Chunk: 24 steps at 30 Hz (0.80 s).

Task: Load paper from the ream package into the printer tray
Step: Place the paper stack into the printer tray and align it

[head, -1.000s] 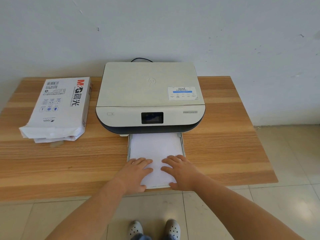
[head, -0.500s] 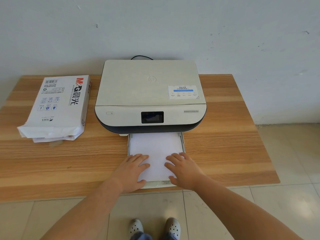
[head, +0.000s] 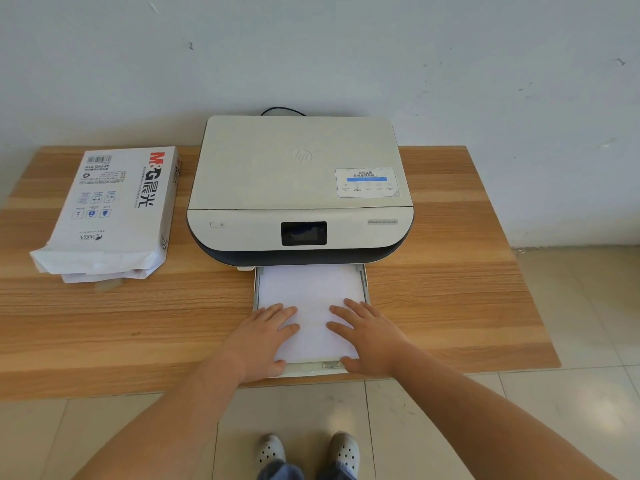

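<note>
A cream printer with a dark base sits mid-table against the wall. Its paper tray is pulled out toward me, and a white paper stack lies flat in it. My left hand rests flat on the stack's near left part, fingers straight. My right hand lies flat on the near right part, thumb at the tray's front lip. The white ream package, torn open at its near end, lies on the table to the left of the printer.
The wooden table stands against a pale wall; its front edge runs just under the tray's lip. A black cable loops behind the printer. Tiled floor and my two grey clogs show below.
Both hands slid forward with the paper, pushing the stack deeper toward the printer; the tray's front lip is now uncovered.
</note>
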Each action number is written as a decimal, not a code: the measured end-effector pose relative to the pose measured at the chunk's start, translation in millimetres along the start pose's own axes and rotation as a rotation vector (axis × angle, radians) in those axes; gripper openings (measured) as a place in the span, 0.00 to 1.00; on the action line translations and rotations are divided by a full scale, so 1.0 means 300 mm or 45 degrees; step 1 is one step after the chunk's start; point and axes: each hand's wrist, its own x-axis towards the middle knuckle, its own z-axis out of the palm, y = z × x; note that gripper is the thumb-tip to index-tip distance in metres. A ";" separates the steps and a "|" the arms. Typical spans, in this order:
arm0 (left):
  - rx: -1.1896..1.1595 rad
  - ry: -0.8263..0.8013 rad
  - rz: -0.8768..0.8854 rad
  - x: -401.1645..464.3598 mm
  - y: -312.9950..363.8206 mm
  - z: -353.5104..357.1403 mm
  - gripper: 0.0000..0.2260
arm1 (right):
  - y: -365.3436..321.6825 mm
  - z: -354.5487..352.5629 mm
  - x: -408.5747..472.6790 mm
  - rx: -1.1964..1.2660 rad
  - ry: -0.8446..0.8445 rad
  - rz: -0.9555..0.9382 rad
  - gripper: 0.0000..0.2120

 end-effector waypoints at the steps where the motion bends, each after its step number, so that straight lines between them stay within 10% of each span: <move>1: 0.001 0.001 0.002 -0.001 0.000 -0.001 0.31 | 0.002 0.000 -0.001 0.005 -0.001 0.000 0.33; 24: 0.072 -0.016 -0.047 -0.004 -0.028 0.002 0.36 | 0.043 0.006 -0.010 0.107 0.090 0.073 0.32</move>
